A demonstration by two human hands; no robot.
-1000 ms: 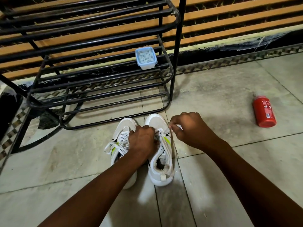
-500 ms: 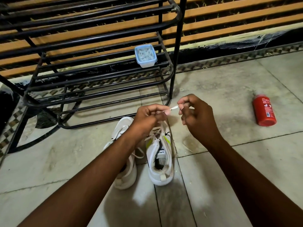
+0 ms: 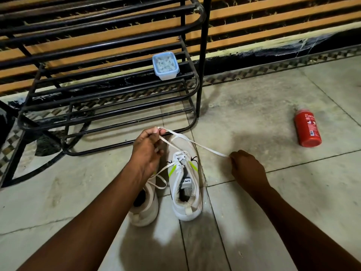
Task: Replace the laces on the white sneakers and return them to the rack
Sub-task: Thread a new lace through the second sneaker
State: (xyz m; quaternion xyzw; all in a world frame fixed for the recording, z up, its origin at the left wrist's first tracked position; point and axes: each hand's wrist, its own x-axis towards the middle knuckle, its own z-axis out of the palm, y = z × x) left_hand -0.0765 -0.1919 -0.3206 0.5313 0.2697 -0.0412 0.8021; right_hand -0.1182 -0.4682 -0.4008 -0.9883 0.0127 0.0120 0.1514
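The lace runs taut across the toe of the half-laced sneaker — its long axis slanting from the left hand, fingers pinching it just beyond that toe, to the right hand, fingers curled round it beside the sneaker — the nearer hand.

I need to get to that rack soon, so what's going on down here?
A person is working on a pair of white sneakers with lime-green stripes that stand on the tiled floor before the black metal rack. The left hand pinches a flat white lace above the toe of the right-side sneaker; the right hand grips the same lace farther right, holding it taut. The lace runs into that sneaker's lower eyelets. Neither sneaker is on the rack.
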